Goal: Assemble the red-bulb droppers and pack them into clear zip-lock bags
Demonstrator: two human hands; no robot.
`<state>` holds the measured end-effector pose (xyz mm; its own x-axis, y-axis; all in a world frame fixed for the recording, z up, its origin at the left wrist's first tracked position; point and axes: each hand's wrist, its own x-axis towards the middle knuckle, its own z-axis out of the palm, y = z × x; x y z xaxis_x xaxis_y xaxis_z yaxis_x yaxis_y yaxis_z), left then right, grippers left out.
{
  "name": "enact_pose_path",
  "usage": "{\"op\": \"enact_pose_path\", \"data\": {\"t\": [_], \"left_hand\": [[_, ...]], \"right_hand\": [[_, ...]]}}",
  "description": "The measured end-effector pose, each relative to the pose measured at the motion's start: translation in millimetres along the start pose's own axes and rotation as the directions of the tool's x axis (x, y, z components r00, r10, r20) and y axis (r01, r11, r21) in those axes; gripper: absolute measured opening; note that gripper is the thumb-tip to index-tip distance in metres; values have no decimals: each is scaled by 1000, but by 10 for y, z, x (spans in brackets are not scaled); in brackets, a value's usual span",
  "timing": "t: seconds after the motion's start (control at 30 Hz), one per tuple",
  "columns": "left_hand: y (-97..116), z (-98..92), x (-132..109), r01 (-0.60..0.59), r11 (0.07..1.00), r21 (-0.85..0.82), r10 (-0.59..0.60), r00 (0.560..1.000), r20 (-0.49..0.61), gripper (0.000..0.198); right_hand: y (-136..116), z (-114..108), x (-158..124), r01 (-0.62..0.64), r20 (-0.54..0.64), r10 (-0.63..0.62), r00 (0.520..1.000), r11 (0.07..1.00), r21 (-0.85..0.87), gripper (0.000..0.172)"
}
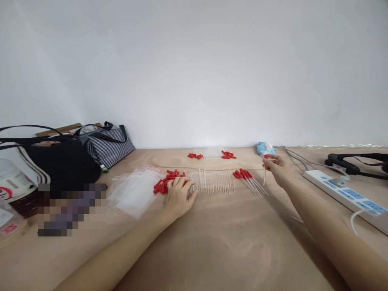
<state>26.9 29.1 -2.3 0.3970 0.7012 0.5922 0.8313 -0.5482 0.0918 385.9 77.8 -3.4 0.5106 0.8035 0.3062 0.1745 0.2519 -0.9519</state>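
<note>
My left hand point(178, 196) rests on the wooden table point(218, 242) with its fingers curled over a pile of red rubber bulbs point(165, 182), touching them. Just right of it lies a row of clear thin tubes point(214, 181). My right hand point(277, 165) is raised a little above the table and pinches one dropper with a red bulb point(266, 167), its tube hanging down. Below that hand lie several finished droppers with red bulbs point(247, 180). Whether the left fingers grip a bulb is hidden.
Clear plastic bags point(136, 190) lie left of the bulbs. More bulbs and tubes point(212, 153) sit near the wall, beside a blue pack point(265, 147). A white power strip point(345, 194) and black headset point(357, 163) are at right; two bags point(75, 155) at left.
</note>
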Motion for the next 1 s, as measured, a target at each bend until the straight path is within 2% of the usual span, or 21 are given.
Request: {"op": "enact_pose_path", "data": {"t": [0.1,0.2,0.37,0.5,0.6,0.67,0.73,0.8,0.87,0.93,1.0], "left_hand": [[40,59,229,130,990,53,-133,990,55,14],[79,153,477,266,958,104,-279,949,146,19],[80,327,755,396,898,194,-435,867,244,30],[49,404,837,440,866,236,-493,830,261,35],[48,422,861,446,860,249,-503,822,266,40],[60,426,869,441,862,250,-499,826,264,42],[76,431,874,435,867,244,-490,832,260,40],[91,436,876,430,873,230,-481,838,258,37],[100,436,881,430,879,206,-473,842,259,35],[106,415,892,440,881,173,-471,843,259,31],[106,356,903,454,882,126,-471,845,255,27]], "right_hand": [[84,60,-68,-20,64,41,997,952,-305,29],[128,139,-160,24,74,17,997,858,-513,30],[136,240,-265,94,117,-22,993,752,-652,29],[78,252,-264,117,147,-19,989,709,-695,26],[-58,131,-193,135,221,71,973,601,-788,21],[-175,-36,-142,199,347,218,912,503,-841,21],[-285,-243,-131,274,453,397,798,431,-860,23],[-373,-441,-183,319,486,550,679,374,-871,25],[-433,-589,-289,341,473,653,592,330,-881,25],[-465,-671,-411,345,456,690,563,306,-888,21],[-471,-704,-505,351,487,683,545,341,-872,14]]}}
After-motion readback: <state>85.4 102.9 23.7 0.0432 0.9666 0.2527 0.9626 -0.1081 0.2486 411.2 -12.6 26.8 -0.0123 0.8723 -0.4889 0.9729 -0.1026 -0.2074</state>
